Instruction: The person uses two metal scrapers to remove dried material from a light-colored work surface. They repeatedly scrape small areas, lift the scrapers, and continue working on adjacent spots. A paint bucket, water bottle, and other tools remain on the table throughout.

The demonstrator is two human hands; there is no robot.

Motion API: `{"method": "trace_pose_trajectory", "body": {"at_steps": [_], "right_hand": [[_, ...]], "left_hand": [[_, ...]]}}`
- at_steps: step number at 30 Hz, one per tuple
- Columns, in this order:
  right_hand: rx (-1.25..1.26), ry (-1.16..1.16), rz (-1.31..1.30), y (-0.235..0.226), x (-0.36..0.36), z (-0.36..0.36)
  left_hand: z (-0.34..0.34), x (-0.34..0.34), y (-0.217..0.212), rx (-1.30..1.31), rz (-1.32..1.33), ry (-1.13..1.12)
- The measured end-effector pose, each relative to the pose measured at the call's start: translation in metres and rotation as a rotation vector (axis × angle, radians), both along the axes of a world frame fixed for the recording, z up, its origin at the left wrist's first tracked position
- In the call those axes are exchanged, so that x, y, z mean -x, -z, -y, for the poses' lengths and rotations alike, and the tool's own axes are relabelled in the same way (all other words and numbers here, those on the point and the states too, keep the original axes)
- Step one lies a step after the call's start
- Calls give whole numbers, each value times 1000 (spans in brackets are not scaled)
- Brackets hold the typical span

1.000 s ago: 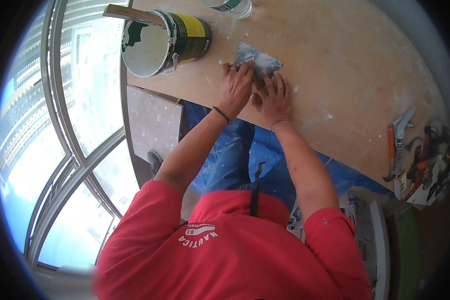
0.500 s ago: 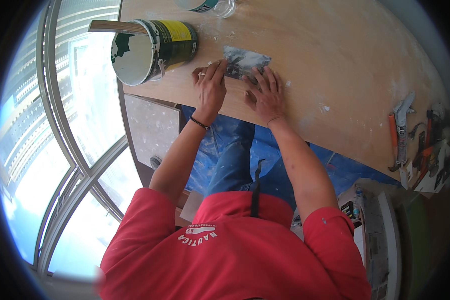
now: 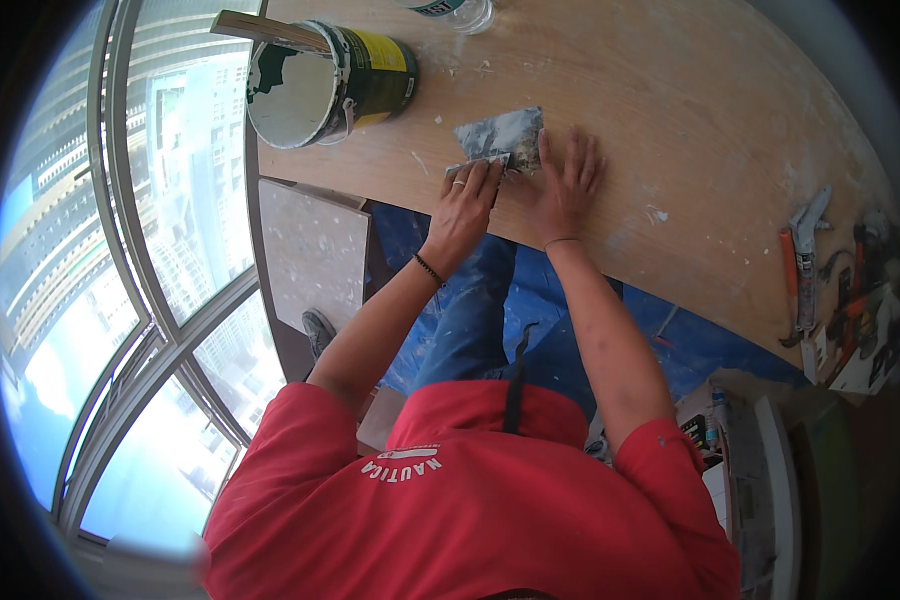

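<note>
Head: left fingers (image 3: 477, 176) together on sheet (image 3: 505, 130)

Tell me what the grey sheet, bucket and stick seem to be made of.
Grey sheet: perhaps coated paper or film; thin and mottled, but its finish is unclear. Bucket: probably plastic, judging by a slight sheen on its dark green wall. Stick: looks like bare, matte wood, from its brown colour and lengthwise streaks.
</note>
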State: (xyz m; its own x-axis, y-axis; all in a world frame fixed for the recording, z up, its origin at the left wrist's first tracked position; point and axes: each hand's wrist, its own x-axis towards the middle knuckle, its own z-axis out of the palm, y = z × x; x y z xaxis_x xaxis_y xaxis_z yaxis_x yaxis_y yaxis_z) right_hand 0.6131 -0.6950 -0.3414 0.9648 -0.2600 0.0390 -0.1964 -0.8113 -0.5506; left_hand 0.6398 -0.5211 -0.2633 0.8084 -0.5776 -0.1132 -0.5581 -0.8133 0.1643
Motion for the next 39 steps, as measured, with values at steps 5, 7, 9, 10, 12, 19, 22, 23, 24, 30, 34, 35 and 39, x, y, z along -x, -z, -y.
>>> {"method": "trace_pose_trajectory", "body": {"at_steps": [5, 7, 9, 10, 12, 19, 22, 23, 24, 30, 34, 35, 39], "right_hand": [[69, -11, -222, -8, -2, -10], [98, -19, -241, -9, -2, -11], [107, -29, -241, -9, -2, -11], [101, -22, -239, -9, -3, -11], [90, -14, -229, -9, -5, -10], [89, -20, -248, -11, -6, -10], [34, -15, -237, -10, -5, -9], [26, -13, -199, -10, -4, -9], [29, -26, -219, -9, -3, -7], [-142, 11, -79, -22, 0, 2], [-755, 134, -242, -47, 16, -25], [-982, 106, -231, -53, 22, -33], [-2092, 380, -164, -74, 45, -32]], "left_hand": [[12, -27, 18, -101, 71, 80], [13, -32, 18, -116, 41, 78], [12, -31, 15, -89, 66, 78], [12, -31, 13, -115, 14, 68], [14, -31, 10, -136, -31, 76], [40, -70, 22, -99, 66, -31], [14, -52, 6, 50, 3, -200], [0, -40, -3, 94, 13, -272], [-12, -32, -9, 125, 5, -357], [-50, -16, -29, 934, -437, -1144], [-28, -11, -37, 1188, -419, -1069], [-19, -6, -41, 1095, -355, -933], [3, 19, -62, 770, -504, -327]]}}
